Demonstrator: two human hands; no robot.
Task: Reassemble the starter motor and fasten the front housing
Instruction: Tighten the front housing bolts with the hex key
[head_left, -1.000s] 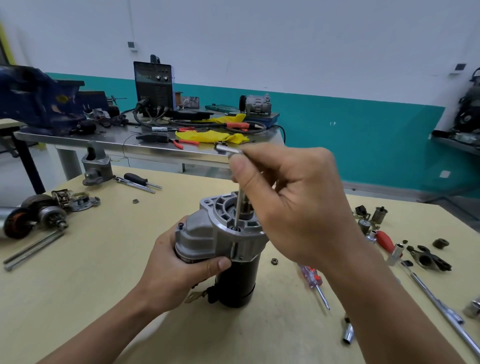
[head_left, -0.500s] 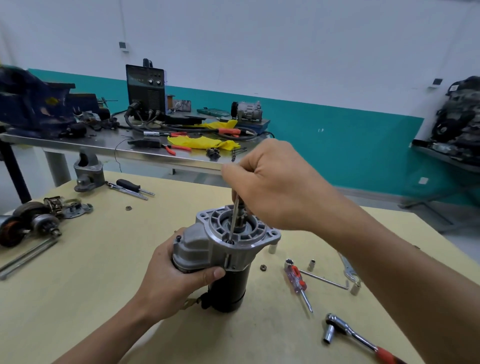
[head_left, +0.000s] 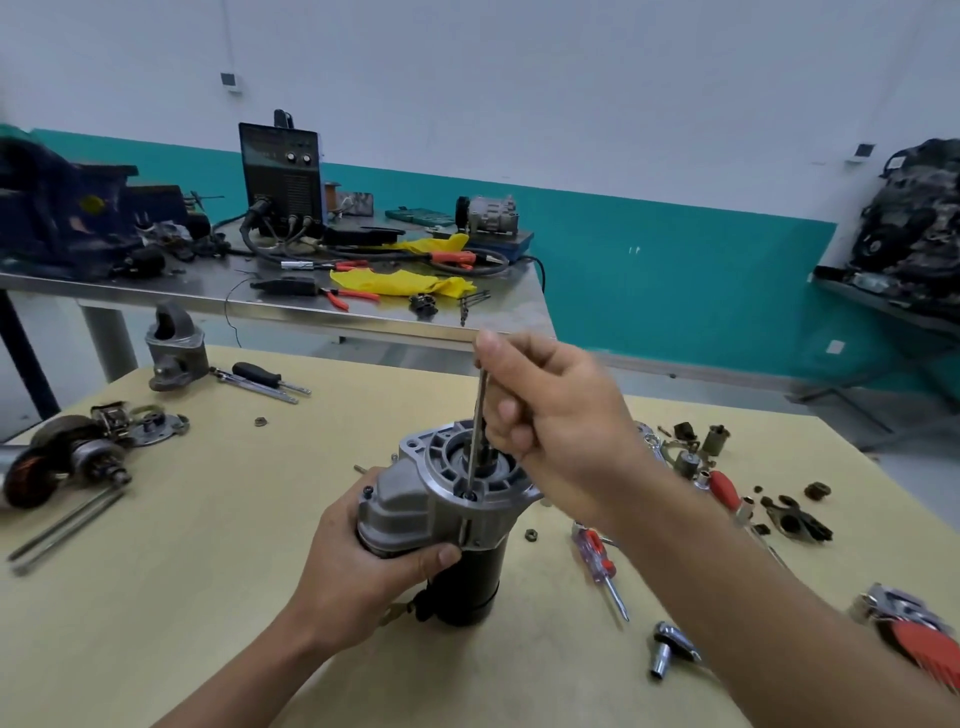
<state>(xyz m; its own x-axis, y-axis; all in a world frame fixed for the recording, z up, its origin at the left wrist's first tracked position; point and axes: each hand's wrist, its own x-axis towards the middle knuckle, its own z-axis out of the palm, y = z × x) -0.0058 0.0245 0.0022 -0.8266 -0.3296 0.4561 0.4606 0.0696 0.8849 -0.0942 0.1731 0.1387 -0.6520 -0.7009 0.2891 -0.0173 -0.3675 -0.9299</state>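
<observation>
The starter motor (head_left: 470, 582) stands upright on the yellow table (head_left: 208, 545), black body below, grey cast front housing (head_left: 441, 488) on top. My left hand (head_left: 363, 566) grips the solenoid side of the housing from the left. Above the housing, my right hand (head_left: 550, 415) pinches a thin hex key (head_left: 477, 431) held nearly vertical. Its lower tip sits in a bolt head (head_left: 470, 496) on the housing's front flange. The shaft in the housing's centre is partly hidden by my right fingers.
A red-handled screwdriver (head_left: 597, 564), a ratchet head (head_left: 670, 647), a loose nut (head_left: 530, 534) and small parts (head_left: 795, 519) lie to the right. An armature (head_left: 57, 462), long bolts (head_left: 62, 525), another housing (head_left: 174, 348) and a black screwdriver (head_left: 260, 375) lie to the left. A cluttered steel bench (head_left: 311, 306) stands behind.
My right hand has turned on the hex key, whose bent top no longer shows above the fingers. The view has shifted, and the motor stays in my left hand's grip.
</observation>
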